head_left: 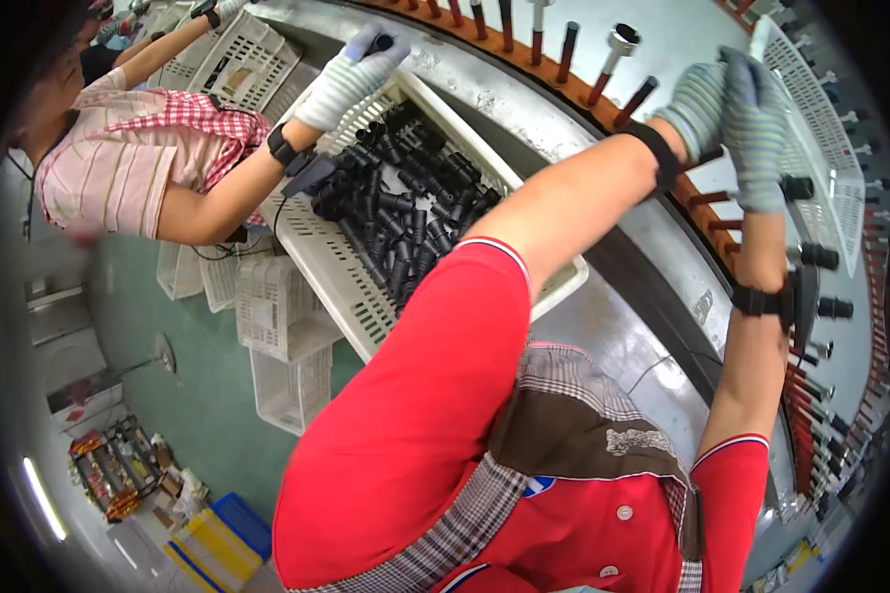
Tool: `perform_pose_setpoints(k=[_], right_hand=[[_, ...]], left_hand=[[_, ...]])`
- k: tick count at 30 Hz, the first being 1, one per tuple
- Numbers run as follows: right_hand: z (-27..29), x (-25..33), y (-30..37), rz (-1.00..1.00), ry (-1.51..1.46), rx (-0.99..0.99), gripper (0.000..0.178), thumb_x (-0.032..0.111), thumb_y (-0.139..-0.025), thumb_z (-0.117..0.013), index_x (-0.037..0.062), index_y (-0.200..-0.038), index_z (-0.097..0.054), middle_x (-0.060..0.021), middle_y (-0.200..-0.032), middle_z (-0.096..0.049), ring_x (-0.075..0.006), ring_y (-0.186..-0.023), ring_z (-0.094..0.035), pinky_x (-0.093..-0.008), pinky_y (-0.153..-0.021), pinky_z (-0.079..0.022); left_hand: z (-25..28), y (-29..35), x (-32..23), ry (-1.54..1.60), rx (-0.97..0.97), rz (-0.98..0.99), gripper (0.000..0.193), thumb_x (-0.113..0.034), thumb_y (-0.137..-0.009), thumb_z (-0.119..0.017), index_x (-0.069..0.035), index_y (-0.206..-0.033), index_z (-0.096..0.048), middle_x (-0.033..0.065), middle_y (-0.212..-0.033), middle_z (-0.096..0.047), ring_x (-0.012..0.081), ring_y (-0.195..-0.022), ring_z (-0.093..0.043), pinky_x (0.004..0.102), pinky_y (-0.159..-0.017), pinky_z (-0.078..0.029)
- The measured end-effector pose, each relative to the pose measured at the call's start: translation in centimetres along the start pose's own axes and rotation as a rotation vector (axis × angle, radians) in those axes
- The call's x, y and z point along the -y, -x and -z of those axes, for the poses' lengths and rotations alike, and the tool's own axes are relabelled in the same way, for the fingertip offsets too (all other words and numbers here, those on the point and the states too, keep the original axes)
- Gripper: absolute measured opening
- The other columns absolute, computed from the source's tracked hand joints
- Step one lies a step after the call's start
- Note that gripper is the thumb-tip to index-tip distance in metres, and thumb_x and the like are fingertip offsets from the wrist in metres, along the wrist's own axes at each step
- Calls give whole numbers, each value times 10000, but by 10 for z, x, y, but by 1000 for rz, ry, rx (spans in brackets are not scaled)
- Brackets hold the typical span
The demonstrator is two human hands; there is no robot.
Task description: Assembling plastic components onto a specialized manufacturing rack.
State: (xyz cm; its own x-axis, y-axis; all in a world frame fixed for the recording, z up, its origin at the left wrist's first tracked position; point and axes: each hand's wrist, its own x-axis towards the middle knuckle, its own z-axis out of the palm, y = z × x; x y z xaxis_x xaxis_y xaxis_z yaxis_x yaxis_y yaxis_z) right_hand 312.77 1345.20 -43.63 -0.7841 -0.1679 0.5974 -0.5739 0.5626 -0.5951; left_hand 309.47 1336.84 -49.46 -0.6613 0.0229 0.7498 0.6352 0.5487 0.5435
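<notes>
My left hand (700,111) and my right hand (755,133), both in striped knit gloves, are pressed close together above the row of upright pegs on the conveyor's orange-brown strip (544,67). The fingers of both hands are closed and meet at the top. Whatever they may hold is hidden by the gloves. Just below them, reddish-brown pegs (710,198) stick out from the strip. Black ribbed pipe fittings (819,256) sit at the ends of pegs beside my right wrist. Dark bands are strapped round both my wrists.
Left of my left arm, a white slotted crate (331,287) holds many black fittings (405,212). Behind it, a co-worker's gloved hand (351,84) grips a small dark piece. Another white basket (811,128) lies beyond my right hand. Stacked crates (282,306) stand on the green floor.
</notes>
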Motion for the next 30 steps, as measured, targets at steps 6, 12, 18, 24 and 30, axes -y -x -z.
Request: perform_pose_setpoints(k=[6, 12, 18, 24, 30], right_hand=[[28, 98, 97, 31, -176, -104, 498, 205, -877, -633, 16, -1313, -482, -175, -1252, -556, -252, -1161, -530, -349, -961, -428], [102, 101, 230, -438, -475, -34, 241, 40, -940, -514, 17, -1163, -605, -95, -1103, -641, -158, -972, -604, -293, -900, -468], [119, 119, 263, -435, -347, 262, 204, 131, -903, -543, 46, -1054, -651, -128, -987, -667, -240, -889, -644, -339, -814, -496], [158, 104, 311, -453, -360, 230, 203, 116, -890, -535, 17, -1027, -647, -159, -961, -669, -298, -907, -648, -364, -806, -507], [230, 58, 387, -717, -472, -35, 208, 140, -919, -548, 15, -1054, -645, -102, -970, -683, -194, -900, -645, -308, -807, -503]], left_hand=[[185, 57, -75, 120, 70, 382, 459, -290, -802, -703, -15, -1137, -552, 173, -1062, -621, 279, -976, -618, 361, -860, -495], [282, 163, -18, -231, 447, 896, 297, -243, -853, -596, -6, -1025, -649, 186, -924, -678, 217, -800, -673, 358, -746, -539], [218, 304, 53, -720, 964, 956, 346, -216, -847, -486, -13, -1086, -632, 251, -1180, -588, 398, -1119, -557, 474, -929, -470], [231, 346, 94, -651, 968, 907, 409, -294, -763, -626, 24, -1020, -659, 279, -1095, -607, 398, -1123, -541, 431, -951, -449], [267, 212, -97, -17, 509, 873, 234, -226, -844, -676, -16, -942, -641, 11, -782, -626, 92, -725, -537, 258, -637, -449]])
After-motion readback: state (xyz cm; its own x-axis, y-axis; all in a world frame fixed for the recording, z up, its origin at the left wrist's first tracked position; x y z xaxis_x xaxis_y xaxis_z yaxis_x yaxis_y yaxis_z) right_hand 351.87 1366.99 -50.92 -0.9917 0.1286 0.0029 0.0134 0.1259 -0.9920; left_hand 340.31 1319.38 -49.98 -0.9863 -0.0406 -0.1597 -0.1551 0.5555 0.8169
